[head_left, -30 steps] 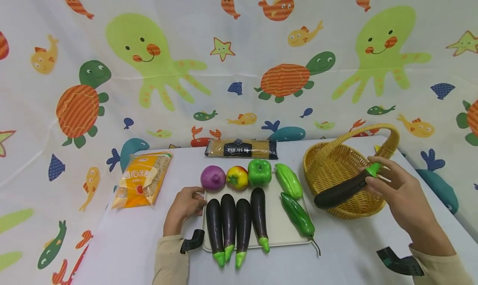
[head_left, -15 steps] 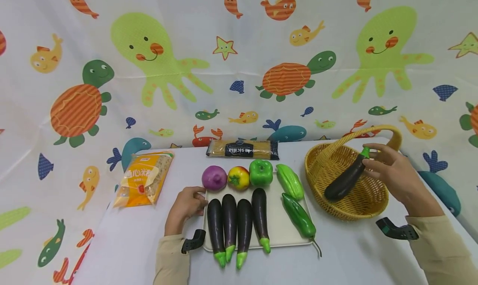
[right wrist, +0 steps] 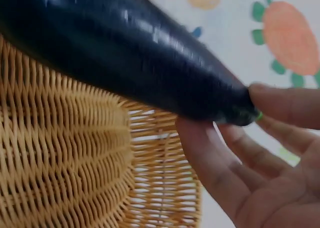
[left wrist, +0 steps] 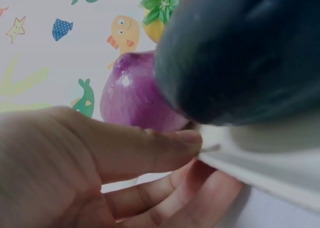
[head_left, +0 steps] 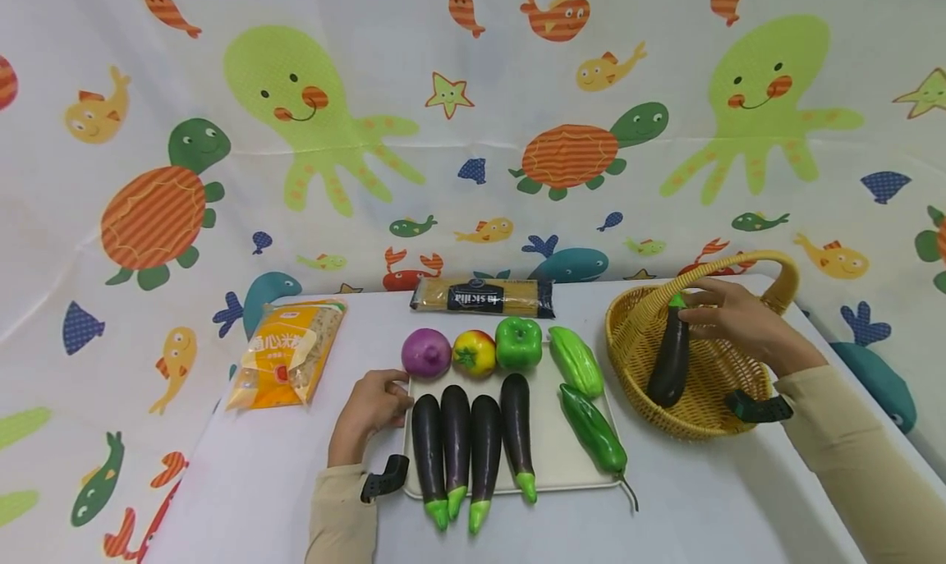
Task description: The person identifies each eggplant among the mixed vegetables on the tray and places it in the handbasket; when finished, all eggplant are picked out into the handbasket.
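With right hand [head_left: 727, 316], pinches eggplant [head_left: 669, 367] over wicker basket [head_left: 636, 350], green end farther; with left hand [head_left: 375, 400], pinches tray [head_left: 550, 445] left of basket.

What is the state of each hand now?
Left hand: pinching a rectangular cream tray by its rim.
Right hand: holding a long, glossy, dark purple eggplant.

obstacle: basket handle [head_left: 764, 256] | gap: tray [head_left: 554, 453] between eggplants [head_left: 484, 445] and chili [head_left: 594, 433]
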`<action>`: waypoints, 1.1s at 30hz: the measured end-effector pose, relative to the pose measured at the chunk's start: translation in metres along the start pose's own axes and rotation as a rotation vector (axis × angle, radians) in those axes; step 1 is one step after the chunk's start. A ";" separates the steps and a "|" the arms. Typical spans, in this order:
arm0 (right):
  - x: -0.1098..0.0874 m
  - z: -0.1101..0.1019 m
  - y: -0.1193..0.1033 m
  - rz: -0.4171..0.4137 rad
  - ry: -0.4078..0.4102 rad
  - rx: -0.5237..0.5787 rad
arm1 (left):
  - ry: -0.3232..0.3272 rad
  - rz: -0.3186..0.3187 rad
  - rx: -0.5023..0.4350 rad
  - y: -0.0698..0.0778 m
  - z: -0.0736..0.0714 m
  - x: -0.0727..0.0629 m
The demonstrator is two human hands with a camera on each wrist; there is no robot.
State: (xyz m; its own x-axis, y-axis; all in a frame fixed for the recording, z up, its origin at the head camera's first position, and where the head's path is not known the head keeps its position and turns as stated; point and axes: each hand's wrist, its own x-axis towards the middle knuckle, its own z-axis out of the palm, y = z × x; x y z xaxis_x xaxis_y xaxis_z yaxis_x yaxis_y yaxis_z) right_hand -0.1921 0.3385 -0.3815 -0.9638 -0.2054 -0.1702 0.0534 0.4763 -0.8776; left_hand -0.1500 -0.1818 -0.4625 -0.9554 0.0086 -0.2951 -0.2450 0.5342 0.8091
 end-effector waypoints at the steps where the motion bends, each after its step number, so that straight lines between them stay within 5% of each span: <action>1: 0.005 0.000 0.000 0.002 -0.029 0.013 | 0.002 0.001 -0.003 0.000 0.000 0.000; 11: 0.028 0.006 0.001 -0.005 -0.179 -0.015 | 0.007 0.003 -0.018 0.001 0.003 0.000; 25: 0.036 0.024 0.005 0.064 -0.092 -0.052 | 0.014 0.002 -0.001 -0.001 0.001 0.001; 33: 0.044 0.018 0.011 0.069 -0.195 0.022 | 0.013 0.000 -0.015 0.001 0.002 0.001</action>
State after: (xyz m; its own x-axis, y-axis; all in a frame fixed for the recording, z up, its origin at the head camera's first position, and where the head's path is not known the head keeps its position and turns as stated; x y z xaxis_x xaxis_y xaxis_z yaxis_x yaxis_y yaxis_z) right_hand -0.2291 0.3193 -0.4071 -0.8886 -0.3357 -0.3124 0.1257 0.4767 -0.8700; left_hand -0.1513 -0.1791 -0.4632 -0.9575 -0.0028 -0.2884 -0.2475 0.5211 0.8168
